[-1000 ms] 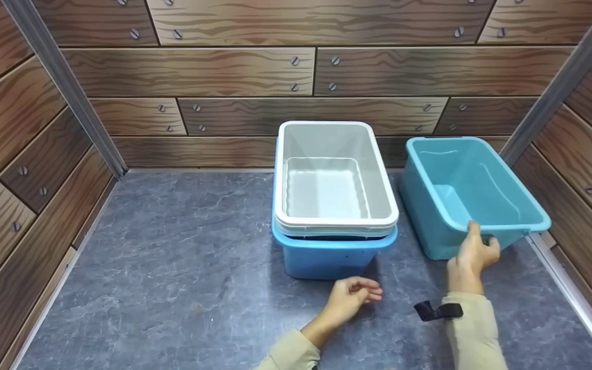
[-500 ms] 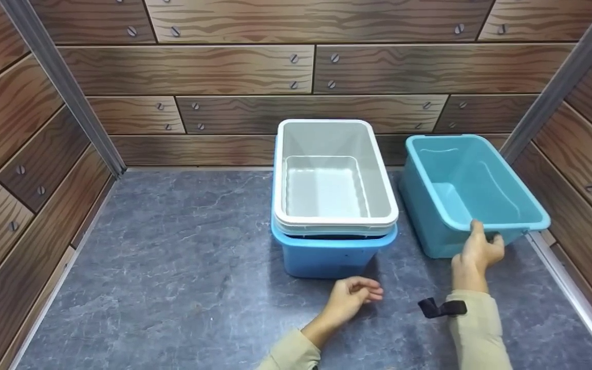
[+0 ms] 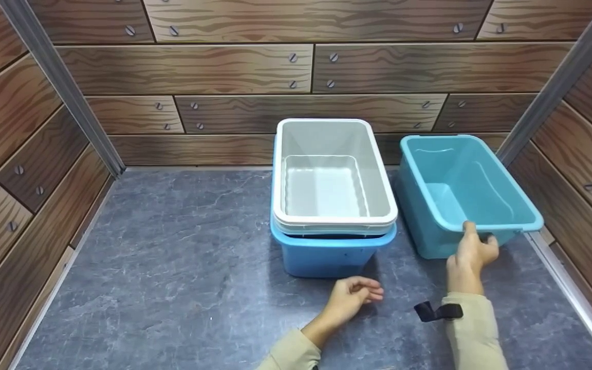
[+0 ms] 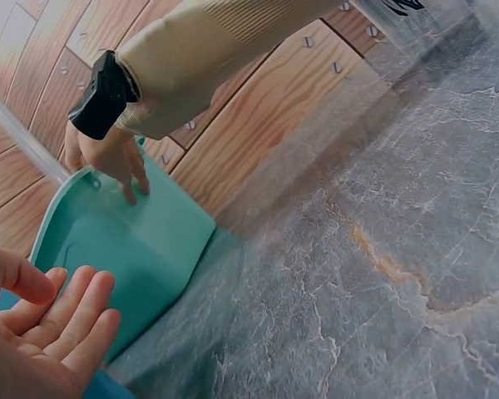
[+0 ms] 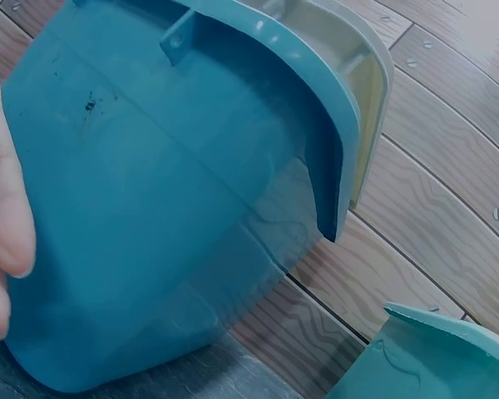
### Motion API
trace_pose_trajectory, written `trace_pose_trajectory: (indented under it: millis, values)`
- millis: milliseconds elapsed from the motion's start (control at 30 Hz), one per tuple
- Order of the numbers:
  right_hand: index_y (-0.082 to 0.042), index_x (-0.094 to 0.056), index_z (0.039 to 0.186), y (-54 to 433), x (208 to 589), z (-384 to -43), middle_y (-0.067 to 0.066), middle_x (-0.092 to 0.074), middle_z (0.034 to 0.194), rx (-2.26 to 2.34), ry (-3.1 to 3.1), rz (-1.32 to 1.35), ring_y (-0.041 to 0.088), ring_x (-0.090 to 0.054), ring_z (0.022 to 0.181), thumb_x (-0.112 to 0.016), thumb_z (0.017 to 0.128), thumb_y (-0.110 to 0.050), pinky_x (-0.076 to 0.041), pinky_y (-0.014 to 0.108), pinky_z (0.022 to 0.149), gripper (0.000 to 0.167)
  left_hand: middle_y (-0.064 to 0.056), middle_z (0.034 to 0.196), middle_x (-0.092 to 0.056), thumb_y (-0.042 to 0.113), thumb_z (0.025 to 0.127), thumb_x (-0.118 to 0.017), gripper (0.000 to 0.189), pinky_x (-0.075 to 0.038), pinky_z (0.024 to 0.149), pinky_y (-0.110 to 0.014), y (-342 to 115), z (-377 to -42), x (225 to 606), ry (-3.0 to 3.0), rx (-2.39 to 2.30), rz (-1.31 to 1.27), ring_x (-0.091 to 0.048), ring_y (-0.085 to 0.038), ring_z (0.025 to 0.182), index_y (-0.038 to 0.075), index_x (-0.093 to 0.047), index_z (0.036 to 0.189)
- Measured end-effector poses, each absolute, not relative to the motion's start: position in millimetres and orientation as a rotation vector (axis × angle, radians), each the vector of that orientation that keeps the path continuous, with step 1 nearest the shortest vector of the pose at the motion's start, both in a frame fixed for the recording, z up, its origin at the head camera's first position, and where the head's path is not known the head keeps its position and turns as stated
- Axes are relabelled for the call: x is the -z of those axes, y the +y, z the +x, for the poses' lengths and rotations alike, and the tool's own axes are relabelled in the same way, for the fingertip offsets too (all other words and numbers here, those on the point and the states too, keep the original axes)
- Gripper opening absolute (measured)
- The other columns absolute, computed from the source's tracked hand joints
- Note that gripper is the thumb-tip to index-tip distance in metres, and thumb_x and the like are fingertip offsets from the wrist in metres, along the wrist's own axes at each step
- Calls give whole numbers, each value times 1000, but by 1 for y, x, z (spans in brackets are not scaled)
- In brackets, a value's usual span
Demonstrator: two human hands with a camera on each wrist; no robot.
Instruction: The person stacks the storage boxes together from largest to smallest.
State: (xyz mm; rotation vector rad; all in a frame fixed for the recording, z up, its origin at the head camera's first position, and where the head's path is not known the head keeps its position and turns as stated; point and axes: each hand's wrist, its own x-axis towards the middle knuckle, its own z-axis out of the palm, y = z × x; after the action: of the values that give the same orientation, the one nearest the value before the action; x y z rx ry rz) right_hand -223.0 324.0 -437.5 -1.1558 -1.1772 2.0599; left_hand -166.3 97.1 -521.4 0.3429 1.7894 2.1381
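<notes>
My right hand (image 3: 469, 257) grips the near rim of a teal plastic bin (image 3: 413, 210), the thumb over the rim and the fingers down at the outer wall. The left wrist view shows that same hand (image 4: 108, 156) at the edge of the teal bin (image 4: 145, 241). My left hand (image 3: 347, 299) rests on the tabletop, fingers loosely curled with nothing in them, just in front of a blue bin (image 3: 327, 260). Nested in the blue bin sits a white-grey bin (image 3: 324, 139), with further pale rims stacked under its own.
Wood-plank-patterned walls (image 3: 234, 70) enclose the grey marbled tabletop (image 3: 172, 246) at the back and both sides. A metal strip (image 3: 573, 293) runs along the right edge. Only a narrow gap separates the teal bin from the blue one.
The teal bin and my right hand have shifted slightly left, toward the stacked bins, in the last half second. My left hand has stayed in place.
</notes>
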Motion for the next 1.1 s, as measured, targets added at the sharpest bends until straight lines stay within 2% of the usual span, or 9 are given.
trace_pose_trajectory:
  millis: [100, 267, 533, 667, 800, 1100]
  values:
    - [-17, -11, 155, 320, 438, -221, -3, -21, 159, -2058, -1203, -1155, 4, -27, 141, -53, 93, -17, -26, 10, 116, 75, -38, 99, -67, -8, 86, -45, 27, -60, 83, -44, 97, -166, 521, 1788, -2141, 341, -66, -51, 94, -17, -63, 105]
    - [-17, -13, 155, 316, 440, -219, -3, -23, 158, -2044, -1241, -1157, 5, -28, 141, -54, 93, -20, -27, 11, 116, 74, -37, 99, -67, -8, 87, -45, 27, -60, 83, -43, 97, -166, 524, 1794, -2129, 337, -66, -50, 95, -17, -63, 105]
    - [-22, -10, 155, 325, 440, -216, -7, -10, 163, -2042, -1183, -1178, 2, -22, 145, -57, 93, -27, -22, 11, 119, 78, -37, 100, -68, -7, 88, -45, 27, -60, 84, -46, 98, -167, 525, 1795, -2125, 341, -66, -50, 95, -17, -63, 105]
    - [-22, -11, 155, 331, 440, -217, -8, -12, 163, -2050, -1138, -1139, 1, -20, 146, -58, 93, -21, -21, 11, 119, 78, -38, 99, -67, -7, 87, -45, 27, -60, 83, -45, 99, -167, 523, 1791, -2134, 344, -65, -51, 96, -17, -63, 104]
    - [-20, -20, 154, 334, 440, -218, -6, -26, 159, -2052, -1109, -1100, 2, -27, 143, -57, 92, -15, -24, 11, 118, 73, -37, 99, -68, -8, 86, -46, 27, -60, 84, -45, 102, -168, 522, 1798, -2134, 338, -66, -51, 95, -16, -64, 104]
    - [-18, -18, 155, 332, 441, -217, -5, -22, 161, -2059, -1111, -1090, 2, -26, 143, -56, 92, -13, -26, 11, 117, 73, -36, 99, -68, -9, 87, -47, 25, -60, 84, -40, 107, -172, 520, 1816, -2152, 338, -68, -47, 94, -17, -63, 104]
